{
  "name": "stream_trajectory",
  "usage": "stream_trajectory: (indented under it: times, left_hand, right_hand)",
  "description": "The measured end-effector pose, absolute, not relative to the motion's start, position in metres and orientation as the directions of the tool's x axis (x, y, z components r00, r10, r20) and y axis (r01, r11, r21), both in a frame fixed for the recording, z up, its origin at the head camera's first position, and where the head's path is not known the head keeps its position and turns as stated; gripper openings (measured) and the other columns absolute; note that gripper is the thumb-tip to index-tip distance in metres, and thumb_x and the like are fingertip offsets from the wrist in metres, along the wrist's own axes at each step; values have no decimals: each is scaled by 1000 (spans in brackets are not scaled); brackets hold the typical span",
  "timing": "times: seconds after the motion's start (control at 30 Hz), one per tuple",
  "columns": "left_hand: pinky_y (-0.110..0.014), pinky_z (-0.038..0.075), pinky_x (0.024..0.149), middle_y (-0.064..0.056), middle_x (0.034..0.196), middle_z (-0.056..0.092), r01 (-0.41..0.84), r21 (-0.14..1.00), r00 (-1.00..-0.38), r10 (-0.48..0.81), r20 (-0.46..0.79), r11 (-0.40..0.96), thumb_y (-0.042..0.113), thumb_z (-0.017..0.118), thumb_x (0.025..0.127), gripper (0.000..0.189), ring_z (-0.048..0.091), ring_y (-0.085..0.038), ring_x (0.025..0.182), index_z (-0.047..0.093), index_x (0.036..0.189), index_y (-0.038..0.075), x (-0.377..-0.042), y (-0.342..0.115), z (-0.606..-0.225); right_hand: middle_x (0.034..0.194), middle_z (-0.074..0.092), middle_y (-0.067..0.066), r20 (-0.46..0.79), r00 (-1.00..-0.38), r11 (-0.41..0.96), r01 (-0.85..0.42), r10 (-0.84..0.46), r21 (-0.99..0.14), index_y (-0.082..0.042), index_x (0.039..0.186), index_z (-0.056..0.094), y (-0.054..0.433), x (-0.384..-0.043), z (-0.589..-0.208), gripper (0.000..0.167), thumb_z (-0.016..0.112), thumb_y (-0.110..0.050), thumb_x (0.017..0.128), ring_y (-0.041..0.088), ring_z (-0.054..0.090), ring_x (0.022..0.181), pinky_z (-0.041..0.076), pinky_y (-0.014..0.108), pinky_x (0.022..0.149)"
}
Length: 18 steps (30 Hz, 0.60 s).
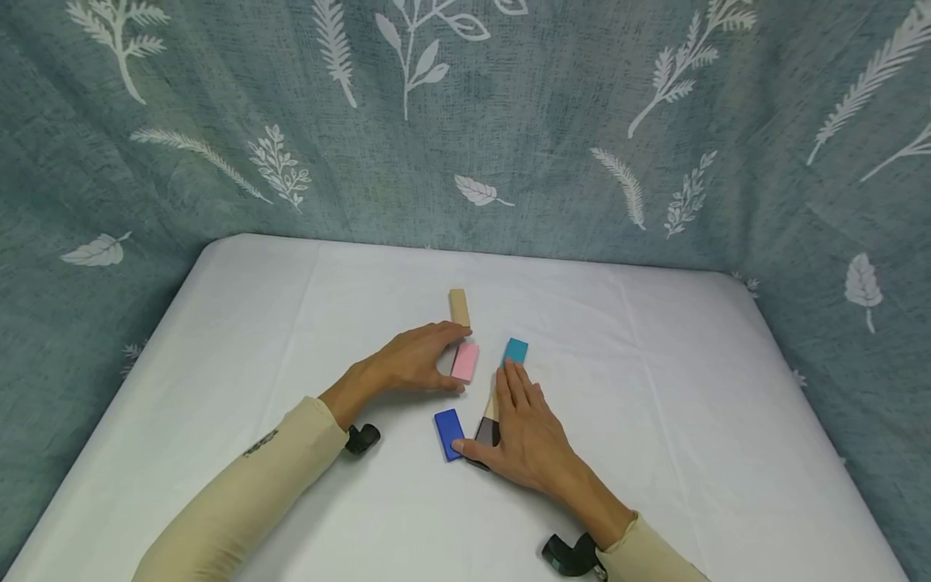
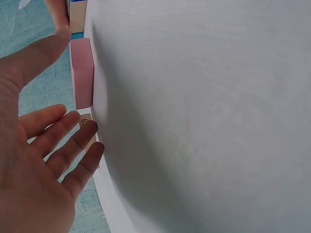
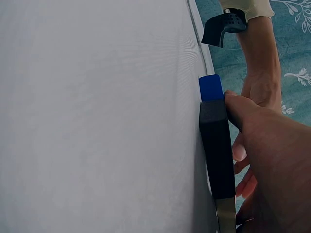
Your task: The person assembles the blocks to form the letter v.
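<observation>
My left hand (image 1: 417, 356) is around the left side of a pink block (image 1: 465, 362), with thumb and fingers spread apart. In the left wrist view the fingers are loosely extended, and the pink block (image 2: 82, 73) lies between thumb and fingertips. A natural wood block (image 1: 459, 307) lies just beyond that hand. My right hand (image 1: 534, 436) lies flat with straight fingers, its fingertips at a teal block (image 1: 516, 349). Partly under it are a pale wood block (image 1: 492, 406) and a black block (image 1: 486, 434). The right thumb reaches the edge of a blue block (image 1: 447, 432).
A white cloth (image 1: 691, 404) covers the table under the blocks. Behind and beside it hangs a blue-green curtain (image 1: 538, 145) with white leaf prints. Dark wrist cameras sit below the left wrist (image 1: 362, 439) and right wrist (image 1: 570, 556).
</observation>
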<state>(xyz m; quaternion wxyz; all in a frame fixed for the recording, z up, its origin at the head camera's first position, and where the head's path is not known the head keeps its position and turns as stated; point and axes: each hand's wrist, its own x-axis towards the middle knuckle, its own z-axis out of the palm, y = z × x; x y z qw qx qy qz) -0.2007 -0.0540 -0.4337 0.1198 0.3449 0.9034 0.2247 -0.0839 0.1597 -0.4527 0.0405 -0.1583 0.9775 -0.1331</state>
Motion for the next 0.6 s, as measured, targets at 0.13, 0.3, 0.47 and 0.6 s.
stream_trajectory:
  times: [0.13, 0.3, 0.47, 0.6]
  left_hand:
    - [-44, 31, 118, -8, 157, 43, 570, 481, -734, 676, -65, 666, 45, 81, 84, 88, 36, -25, 146, 42, 154, 9, -199, -53, -433]
    - [-45, 31, 118, -8, 157, 43, 567, 480, -737, 672, -68, 670, 44, 81, 84, 86, 36, -26, 146, 43, 153, 9, -198, -52, -431]
    - [-45, 31, 118, -8, 156, 44, 578, 476, -729, 682, -64, 663, 43, 81, 84, 85, 37, -26, 146, 44, 153, 9, -198, -53, -431]
    - [-44, 31, 118, -7, 156, 44, 588, 466, -722, 689, -66, 661, 43, 81, 84, 84, 37, -25, 145, 44, 152, 9, -200, -53, -430]
  right_hand:
    - [166, 6, 22, -34, -946, 916, -301, -321, -266, 5, 158, 14, 160, -83, -453, 124, 49, -86, 82, 34, 5, 154, 21, 56, 119]
    - [166, 7, 23, -21, -946, 915, -307, -323, -261, 5, 158, 15, 160, -83, -453, 124, 49, -86, 82, 34, 7, 154, 21, 56, 119]
    - [166, 7, 23, -22, -946, 916, -307, -324, -260, 5, 158, 15, 160, -83, -453, 124, 49, -86, 82, 34, 6, 154, 21, 56, 119]
    - [166, 9, 24, -17, -947, 915, -306, -321, -263, 6, 158, 17, 160, -83, -452, 123, 51, -85, 82, 35, 7, 154, 22, 57, 119]
